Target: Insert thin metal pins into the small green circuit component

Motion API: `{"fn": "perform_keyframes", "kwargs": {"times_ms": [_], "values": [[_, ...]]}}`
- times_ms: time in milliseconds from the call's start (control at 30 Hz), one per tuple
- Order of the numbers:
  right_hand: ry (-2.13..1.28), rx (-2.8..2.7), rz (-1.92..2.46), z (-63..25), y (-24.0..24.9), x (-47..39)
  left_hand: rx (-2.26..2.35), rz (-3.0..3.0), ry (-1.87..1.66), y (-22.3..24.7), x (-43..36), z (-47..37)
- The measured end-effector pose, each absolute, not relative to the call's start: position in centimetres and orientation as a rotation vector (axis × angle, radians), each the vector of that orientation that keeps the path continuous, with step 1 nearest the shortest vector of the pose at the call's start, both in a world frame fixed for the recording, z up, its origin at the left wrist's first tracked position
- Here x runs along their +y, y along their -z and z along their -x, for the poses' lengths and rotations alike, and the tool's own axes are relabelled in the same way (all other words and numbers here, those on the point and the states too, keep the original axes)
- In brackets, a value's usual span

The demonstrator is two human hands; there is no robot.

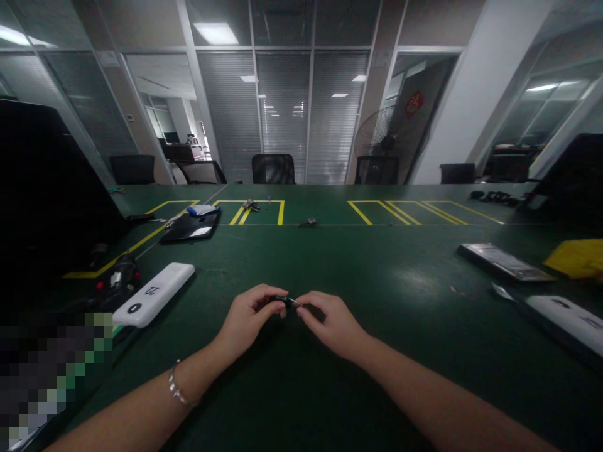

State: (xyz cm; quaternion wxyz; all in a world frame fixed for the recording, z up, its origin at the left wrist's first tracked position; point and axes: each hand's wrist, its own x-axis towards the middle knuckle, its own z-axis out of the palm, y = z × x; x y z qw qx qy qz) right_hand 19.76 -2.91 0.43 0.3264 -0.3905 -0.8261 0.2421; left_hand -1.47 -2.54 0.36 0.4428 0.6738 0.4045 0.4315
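Above the green table [301,263], both hands meet near the middle of the view. My left hand [249,317] pinches a small dark object [281,301] between thumb and fingers; its exact kind is too small to tell. From it a thin, light-coloured piece [294,302] reaches toward the right. The fingertips of my right hand [330,320] are closed on the far end of this thin piece. A silver bracelet [175,383] circles the left wrist.
White devices lie at left [157,295] and right [565,317]. A black flat case [193,226], a small dark item [308,221], a silver-topped box [506,262] and a yellow item [577,257] are farther off. Dark screens stand at both sides.
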Motion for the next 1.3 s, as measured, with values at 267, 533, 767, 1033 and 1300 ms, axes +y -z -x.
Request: {"fn": "perform_keyframes", "kwargs": {"times_ms": [267,533,767,1033,1300], "values": [[-0.650,-2.164,0.997,-19.74,-0.52,-2.92,0.955,-1.533,-1.095,-0.16,-2.21,1.41],[-0.637,-2.184,0.991,-19.68,-0.68,-3.10,0.948,-1.492,-1.071,-0.28,-2.40,1.29],[-0.637,-2.194,1.006,-19.78,-0.61,-3.20,0.965,-1.480,-1.043,-0.55,-2.57,1.25],[-0.621,-2.174,0.991,-19.63,-0.74,-3.07,0.970,-1.404,-1.076,-0.27,-2.48,1.15],[-0.648,-2.176,1.003,-19.69,-0.79,-3.08,0.965,-1.433,-1.067,-0.24,-2.36,0.99]]}}
